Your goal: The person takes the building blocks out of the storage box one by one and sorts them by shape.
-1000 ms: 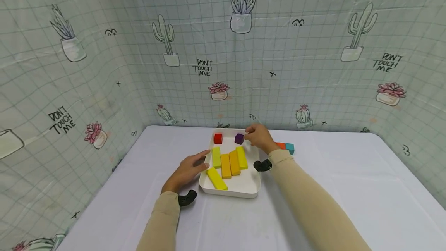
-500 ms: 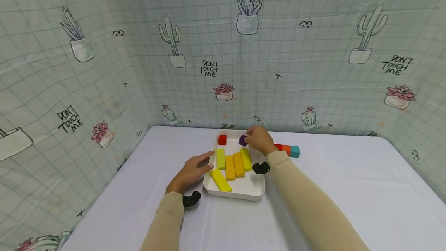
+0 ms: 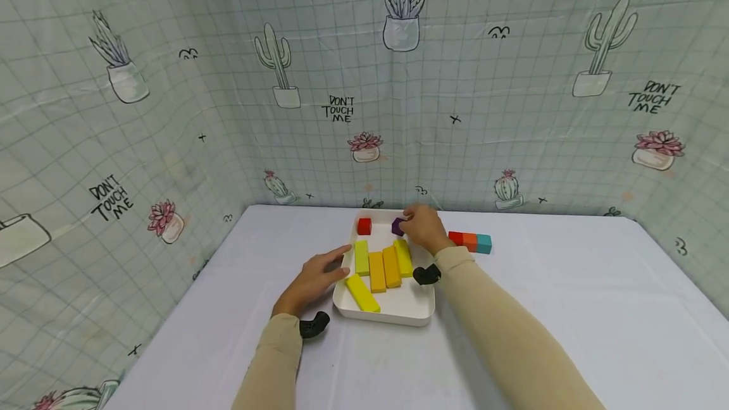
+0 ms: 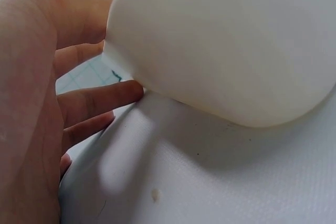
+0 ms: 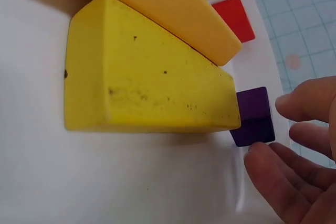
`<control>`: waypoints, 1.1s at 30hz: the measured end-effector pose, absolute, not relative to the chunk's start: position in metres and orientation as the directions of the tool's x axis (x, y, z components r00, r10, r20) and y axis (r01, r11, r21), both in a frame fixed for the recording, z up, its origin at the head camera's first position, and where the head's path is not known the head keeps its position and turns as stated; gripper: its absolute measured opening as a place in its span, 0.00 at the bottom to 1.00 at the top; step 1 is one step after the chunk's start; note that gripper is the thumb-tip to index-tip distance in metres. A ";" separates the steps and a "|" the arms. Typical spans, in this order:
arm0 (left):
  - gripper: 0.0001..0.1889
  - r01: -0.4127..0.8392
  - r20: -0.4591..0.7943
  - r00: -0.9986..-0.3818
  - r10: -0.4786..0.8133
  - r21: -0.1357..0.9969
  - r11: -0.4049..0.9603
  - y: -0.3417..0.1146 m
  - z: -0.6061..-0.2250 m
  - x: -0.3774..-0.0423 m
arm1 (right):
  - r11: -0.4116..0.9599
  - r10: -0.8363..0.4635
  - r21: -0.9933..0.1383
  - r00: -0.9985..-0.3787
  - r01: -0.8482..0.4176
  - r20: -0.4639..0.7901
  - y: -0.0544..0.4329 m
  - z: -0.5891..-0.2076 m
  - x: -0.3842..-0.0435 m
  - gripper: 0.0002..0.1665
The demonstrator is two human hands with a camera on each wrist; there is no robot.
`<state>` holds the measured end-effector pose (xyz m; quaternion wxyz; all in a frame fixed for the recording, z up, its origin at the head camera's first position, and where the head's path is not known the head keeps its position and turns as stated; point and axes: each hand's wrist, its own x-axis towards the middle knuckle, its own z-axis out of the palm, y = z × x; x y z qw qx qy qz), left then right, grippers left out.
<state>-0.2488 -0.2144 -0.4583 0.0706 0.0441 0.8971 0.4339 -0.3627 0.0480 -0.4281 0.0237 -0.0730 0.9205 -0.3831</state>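
A white tray [image 3: 387,318] lies on the table with blocks in it. My left hand [image 3: 310,280] rests along its left side, thumb and index finger at the rim; in the left wrist view the fingers [image 4: 100,100] are fairly straight and touch the tray's outside. At the tray's far right, my right hand [image 3: 426,228] is beside a purple cube [image 5: 254,115]. Its thumb tip is close to the cube's near edge and its index fingertip slightly off the other side; contact is unclear. Nearer the right wrist camera lies a yellow block [image 5: 168,82].
Inside the tray are a red cube [image 3: 364,226], two orange blocks [image 3: 377,272], a lime block [image 3: 361,258] and a slanted yellow block [image 3: 362,293]. Right of the tray, red, orange and teal cubes [image 3: 483,244] stand in a row. A patterned curtain [image 3: 319,169] rises behind the table.
The right hand has moved in slightly toward the purple cube, now partly covering it. The left hand stays at the tray's side. The view has shifted a little.
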 end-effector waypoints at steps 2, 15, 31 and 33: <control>0.29 0.014 -0.090 -0.987 0.136 0.783 0.622 -0.214 -0.458 -0.249 | 0.704 -0.148 -0.701 -0.989 -0.110 0.006 0.048 -0.428 -0.362 0.25; 0.30 0.020 -0.086 -0.986 0.144 0.792 0.610 -0.215 -0.459 -0.249 | 0.787 -0.127 -0.608 -0.992 -0.104 0.006 0.038 -0.430 -0.355 0.29; 0.30 0.011 -0.089 -0.988 0.130 0.785 0.619 -0.214 -0.457 -0.250 | 0.822 -0.117 -0.562 -0.993 -0.090 -0.013 0.036 -0.433 -0.357 0.26; 0.30 0.015 -0.086 -0.987 0.133 0.787 0.617 -0.214 -0.457 -0.250 | 0.819 -0.116 -0.568 -0.993 -0.089 -0.013 0.036 -0.433 -0.357 0.25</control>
